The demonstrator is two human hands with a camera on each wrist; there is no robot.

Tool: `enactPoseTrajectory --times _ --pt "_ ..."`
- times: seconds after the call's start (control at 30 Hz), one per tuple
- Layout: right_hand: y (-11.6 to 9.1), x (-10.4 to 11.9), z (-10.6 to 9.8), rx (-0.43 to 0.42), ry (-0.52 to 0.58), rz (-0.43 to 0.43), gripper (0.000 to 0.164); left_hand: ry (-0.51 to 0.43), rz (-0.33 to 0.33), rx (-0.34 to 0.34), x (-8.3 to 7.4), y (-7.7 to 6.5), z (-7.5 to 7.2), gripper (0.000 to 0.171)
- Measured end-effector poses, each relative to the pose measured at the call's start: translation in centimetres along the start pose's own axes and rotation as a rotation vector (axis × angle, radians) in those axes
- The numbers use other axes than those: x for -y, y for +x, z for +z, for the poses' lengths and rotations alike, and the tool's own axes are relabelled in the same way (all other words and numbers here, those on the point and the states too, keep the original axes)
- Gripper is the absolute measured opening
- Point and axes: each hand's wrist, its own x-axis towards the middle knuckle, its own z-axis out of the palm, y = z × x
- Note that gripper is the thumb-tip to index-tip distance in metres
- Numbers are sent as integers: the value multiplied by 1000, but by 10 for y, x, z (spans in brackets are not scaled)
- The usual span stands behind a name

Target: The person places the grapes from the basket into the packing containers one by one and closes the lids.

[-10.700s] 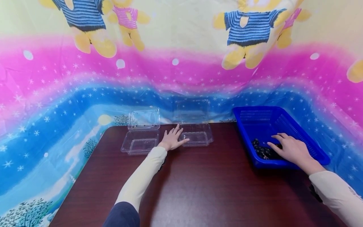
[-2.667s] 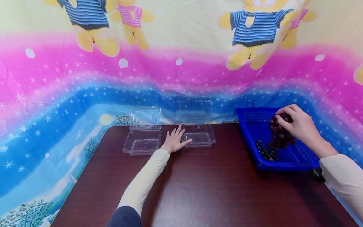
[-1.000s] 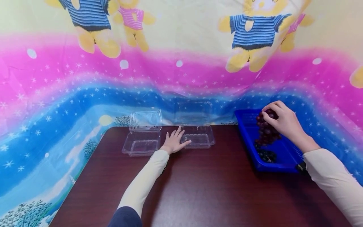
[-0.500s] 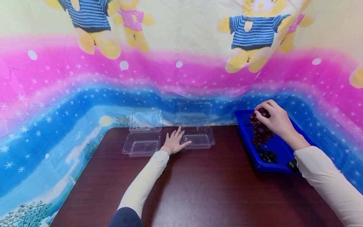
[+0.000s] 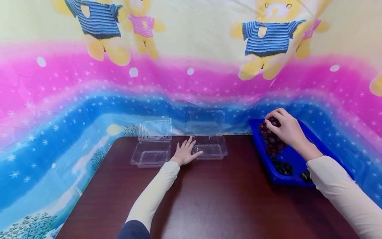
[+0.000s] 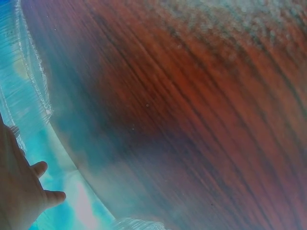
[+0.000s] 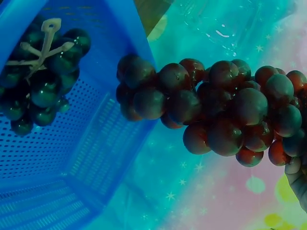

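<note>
My right hand (image 5: 287,131) holds a bunch of red grapes (image 5: 272,142) by its top, fingers and thumb curled round it. The bunch hangs over the left side of a blue plastic basket (image 5: 277,180); in the right wrist view the red grapes (image 7: 225,112) fill the middle. A bunch of black grapes (image 5: 283,168) with a pale stem lies in the basket's near left corner. Fingers spread, my left hand (image 5: 183,154) lies between two clear hinged boxes, its fingertips at the rim of the right box (image 5: 214,151). The left box (image 5: 153,156) stands beside it, lid raised.
The dark red wooden table (image 5: 209,199) carries everything. Behind it hangs a printed cloth (image 5: 191,89) with bears and snowflakes, close to the raised lids. Dark wrist gear (image 5: 305,176) under my right sleeve overlaps the basket's near rim.
Earlier my right hand was low in the basket over dark grapes; later it had lifted the red bunch. Since then it has carried the bunch left across the basket. My left hand stays put.
</note>
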Motion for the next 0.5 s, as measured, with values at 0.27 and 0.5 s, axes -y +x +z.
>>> enactPoseTrajectory --times 0.27,0.5 --pt "6 4 3 -11 13 -26 9 8 -10 -12 0 2 1 86" --pt "11 6 1 -16 8 -28 8 -14 -2 -4 -3 -2 -2 85"
